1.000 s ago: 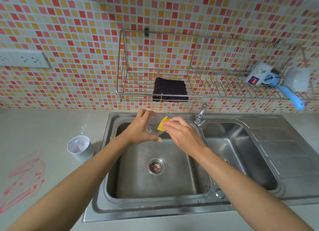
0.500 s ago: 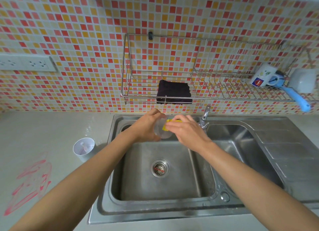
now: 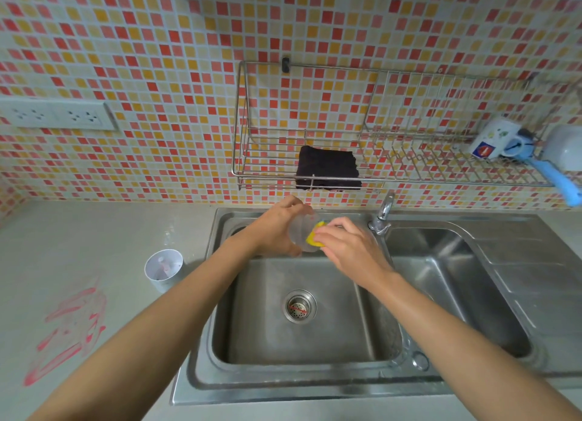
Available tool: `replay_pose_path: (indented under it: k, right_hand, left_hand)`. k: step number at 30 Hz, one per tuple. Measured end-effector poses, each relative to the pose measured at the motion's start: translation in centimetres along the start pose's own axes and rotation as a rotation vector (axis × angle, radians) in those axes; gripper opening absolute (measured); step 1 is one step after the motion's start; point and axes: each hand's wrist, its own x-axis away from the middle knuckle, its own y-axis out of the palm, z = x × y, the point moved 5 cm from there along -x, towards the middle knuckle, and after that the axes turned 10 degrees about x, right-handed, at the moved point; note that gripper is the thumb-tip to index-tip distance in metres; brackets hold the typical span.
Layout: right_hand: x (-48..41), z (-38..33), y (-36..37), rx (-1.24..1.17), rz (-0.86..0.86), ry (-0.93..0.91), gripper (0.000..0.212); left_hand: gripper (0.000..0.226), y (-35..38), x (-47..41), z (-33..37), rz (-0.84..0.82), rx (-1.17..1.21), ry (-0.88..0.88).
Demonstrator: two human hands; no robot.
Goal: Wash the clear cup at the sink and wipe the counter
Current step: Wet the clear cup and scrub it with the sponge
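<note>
My left hand [image 3: 277, 228] grips the clear cup [image 3: 300, 233] above the back of the left sink basin [image 3: 299, 335]. The cup lies tilted, its mouth toward the right. My right hand [image 3: 349, 247] holds a yellow sponge [image 3: 315, 236] against the cup's mouth; most of the sponge is hidden by my fingers. Red smears [image 3: 66, 332] mark the grey counter [image 3: 94, 238] at the left.
A white cup [image 3: 163, 269] stands on the counter left of the sink. The tap [image 3: 382, 214] rises between the two basins. A wire rack [image 3: 393, 127] on the tiled wall holds a dark cloth [image 3: 327, 168], a mug [image 3: 497, 140] and a blue-handled brush [image 3: 557, 178].
My hands stay at the cup while the sponge shifts slightly against its mouth. The camera view has drifted a little, so the sink sits further right.
</note>
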Motion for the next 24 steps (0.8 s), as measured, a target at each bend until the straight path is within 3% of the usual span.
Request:
replay_pose_path:
  k: [8,10,13,15,17,20,24]
  right_hand:
    - [-0.1,-0.5,-0.8,0.020,0.127,0.027,0.025]
    - [-0.7,-0.5,-1.1,-0.141,0.039,0.076,0.026]
    - [-0.7,0.8,-0.2,-0.550,-0.220,0.369,0.027]
    - [-0.4,0.8,0.7,-0.652,-0.306,0.447,0.026]
    - [-0.6,0.2,0.8,-0.463,-0.282,0.302,0.028]
    - [-1.0,-0.6,-0.1,0.020,-0.081,-0.026,0.030]
    - [-1.2,-0.9,-0.5,0.118,0.018,0.008,0.024]
  left_hand:
    - [0.101,0.2,0.7,0.7,0.229,0.084,0.029]
    - [0.095,-0.3,0.8,0.5,0.283,0.077,0.025]
    - [0.089,-0.6,0.8,-0.3,0.254,-0.003,0.025]
    - [0.086,-0.4,0.8,-1.0,0.214,-0.085,0.008]
    - [0.085,0.0,0.8,-1.3,0.149,-0.162,-0.030]
    - [0.085,0.6,0.7,-0.6,0.084,-0.139,0.027]
    - [0.085,0.1,0.5,0.6,0.072,-0.134,0.070]
